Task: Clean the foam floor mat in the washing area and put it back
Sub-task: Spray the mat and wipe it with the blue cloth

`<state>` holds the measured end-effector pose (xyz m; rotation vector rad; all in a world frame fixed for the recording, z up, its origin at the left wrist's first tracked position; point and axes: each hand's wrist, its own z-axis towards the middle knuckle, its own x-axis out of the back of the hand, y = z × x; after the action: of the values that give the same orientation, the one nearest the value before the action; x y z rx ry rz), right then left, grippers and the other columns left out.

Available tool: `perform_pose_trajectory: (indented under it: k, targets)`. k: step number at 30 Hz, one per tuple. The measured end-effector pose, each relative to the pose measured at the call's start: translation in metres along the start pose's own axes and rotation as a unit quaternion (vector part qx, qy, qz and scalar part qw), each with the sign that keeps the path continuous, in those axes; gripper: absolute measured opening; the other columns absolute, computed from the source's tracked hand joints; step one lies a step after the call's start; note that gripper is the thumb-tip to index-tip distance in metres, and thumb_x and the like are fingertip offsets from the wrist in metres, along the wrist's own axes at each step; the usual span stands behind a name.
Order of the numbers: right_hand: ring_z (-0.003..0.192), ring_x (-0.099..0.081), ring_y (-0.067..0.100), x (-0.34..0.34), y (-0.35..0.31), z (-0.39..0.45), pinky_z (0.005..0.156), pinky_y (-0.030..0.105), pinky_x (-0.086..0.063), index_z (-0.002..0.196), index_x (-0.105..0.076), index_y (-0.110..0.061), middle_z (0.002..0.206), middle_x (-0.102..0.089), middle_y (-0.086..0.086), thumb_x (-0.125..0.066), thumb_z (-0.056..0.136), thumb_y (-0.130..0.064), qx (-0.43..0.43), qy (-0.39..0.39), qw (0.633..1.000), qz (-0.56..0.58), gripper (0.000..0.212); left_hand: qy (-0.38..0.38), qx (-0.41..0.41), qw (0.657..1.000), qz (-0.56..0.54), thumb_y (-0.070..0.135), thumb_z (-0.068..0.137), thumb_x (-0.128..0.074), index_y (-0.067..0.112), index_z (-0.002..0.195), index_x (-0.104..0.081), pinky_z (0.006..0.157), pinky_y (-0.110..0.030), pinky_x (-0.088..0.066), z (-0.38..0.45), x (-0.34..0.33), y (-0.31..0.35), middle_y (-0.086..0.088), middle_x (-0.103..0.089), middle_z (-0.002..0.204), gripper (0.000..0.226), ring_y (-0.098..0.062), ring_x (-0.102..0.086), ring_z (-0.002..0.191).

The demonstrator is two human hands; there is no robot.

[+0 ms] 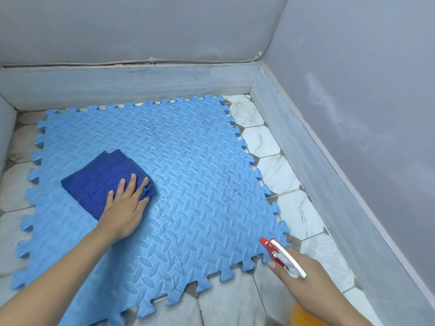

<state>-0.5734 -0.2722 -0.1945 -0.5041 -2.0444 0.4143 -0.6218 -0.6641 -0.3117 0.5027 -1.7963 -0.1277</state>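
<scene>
A light blue foam mat (200, 184) of interlocking tiles lies flat on the tiled floor, with dark smudges near its middle and right side. A folded dark blue cloth (98, 177) rests on the mat's left part. My left hand (126, 208) presses flat on the cloth's near right corner, fingers spread. My right hand (303, 276) grips a spray bottle (282, 256) with a red and white trigger head, its nozzle pointing up-left over the mat's near right corner. The bottle's orange body shows blurred at the bottom edge.
White hexagonal floor tiles (292, 210) show around the mat, widest on the right. A low grey ledge (131, 83) runs along the back and the right side, with grey walls (367, 109) above it. Another ledge edge stands at the far left.
</scene>
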Motion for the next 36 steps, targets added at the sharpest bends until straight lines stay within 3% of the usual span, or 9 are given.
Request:
perform_pose_trajectory:
  k: [3,6,8,11,13,17,21,32,36]
  targets:
    - [0.083,-0.064,0.019,0.007,0.012,-0.007,0.076,0.029,-0.051,0.081,-0.063,-0.058,0.078,-0.071,-0.007,-0.069,0.085,-0.04,-0.043,0.069,0.995,0.058,0.02,-0.005,-0.023,1.0,0.007,0.04,0.1,-0.019,0.033,0.151,0.002,0.118,-0.047,0.002,0.006,-0.005,0.017,0.004,0.01,0.16,0.055,-0.021,0.01,0.147]
    - [0.073,-0.062,0.015,0.014,0.01,-0.011,0.076,0.04,-0.056,0.084,-0.056,-0.057,0.081,-0.065,-0.029,-0.068,0.086,-0.042,-0.05,0.09,0.99,0.098,0.02,-0.005,-0.037,0.999,0.028,0.042,0.1,-0.017,0.033,0.151,0.005,0.117,-0.047,0.003,0.005,-0.011,0.028,0.004,0.01,0.16,0.056,-0.021,0.011,0.147]
    - [0.07,-0.061,0.009,0.014,0.002,-0.01,0.072,0.04,-0.057,0.087,-0.054,-0.057,0.082,-0.065,-0.029,-0.067,0.087,-0.042,-0.035,0.094,0.988,0.116,0.02,-0.002,-0.049,0.998,0.04,0.043,0.099,-0.017,0.033,0.15,0.006,0.117,-0.047,0.003,0.003,-0.014,0.029,0.004,0.01,0.16,0.057,-0.021,0.011,0.147]
    - [0.074,-0.064,0.006,0.011,-0.013,-0.001,0.072,0.047,-0.058,0.085,-0.066,-0.04,0.078,-0.07,-0.015,-0.067,0.088,-0.038,-0.033,0.103,0.984,0.14,0.004,-0.003,-0.055,0.997,0.049,0.044,0.098,-0.015,0.034,0.15,0.008,0.117,-0.046,0.004,0.001,-0.016,0.027,0.005,0.011,0.16,0.057,-0.02,0.012,0.147]
    - [0.071,-0.064,0.014,0.009,-0.026,0.005,0.071,0.049,-0.057,0.086,-0.067,-0.023,0.078,-0.069,-0.002,-0.066,0.089,-0.038,-0.016,0.099,0.986,0.135,0.015,-0.006,-0.058,0.997,0.051,0.044,0.099,-0.015,0.036,0.149,0.008,0.117,-0.045,0.004,0.0,-0.015,0.025,0.006,0.012,0.159,0.056,-0.019,0.013,0.146]
    - [0.071,-0.062,0.017,0.009,-0.047,0.02,0.074,0.04,-0.055,0.104,-0.064,-0.019,0.09,-0.07,0.007,-0.064,0.089,-0.043,0.007,0.095,0.987,0.13,0.028,-0.014,-0.069,0.996,0.051,0.044,0.099,-0.017,0.037,0.147,0.01,0.118,-0.044,0.005,-0.004,-0.012,0.021,0.007,0.015,0.158,0.055,-0.016,0.015,0.146]
    - [0.072,-0.066,0.016,0.009,-0.058,0.034,0.072,0.046,-0.058,0.088,-0.062,-0.03,0.077,-0.07,-0.001,-0.063,0.089,-0.045,0.014,0.11,0.985,0.135,0.015,-0.01,-0.074,0.995,0.065,0.044,0.099,-0.017,0.036,0.148,0.009,0.118,-0.043,0.005,-0.008,-0.011,0.021,0.007,0.014,0.158,0.056,-0.017,0.014,0.146]
    - [0.073,-0.067,0.017,0.006,-0.04,0.038,0.068,0.044,-0.057,0.088,-0.061,-0.026,0.076,-0.068,0.001,-0.061,0.09,-0.046,0.023,0.103,0.988,0.115,0.021,-0.033,-0.079,0.996,0.011,0.042,0.1,-0.018,0.034,0.15,0.006,0.119,-0.041,0.004,-0.018,-0.012,0.049,0.007,0.013,0.159,0.056,-0.017,0.014,0.146]
    - [0.066,-0.062,0.012,0.009,-0.033,0.032,0.061,0.026,-0.052,0.09,-0.06,-0.027,0.075,-0.065,-0.001,-0.061,0.091,-0.045,0.032,0.117,0.984,0.133,0.018,-0.055,-0.113,0.99,0.058,0.05,0.097,-0.019,0.025,0.151,0.009,0.119,-0.042,-0.002,-0.021,-0.016,0.074,0.002,0.016,0.159,0.066,-0.023,0.015,0.146]
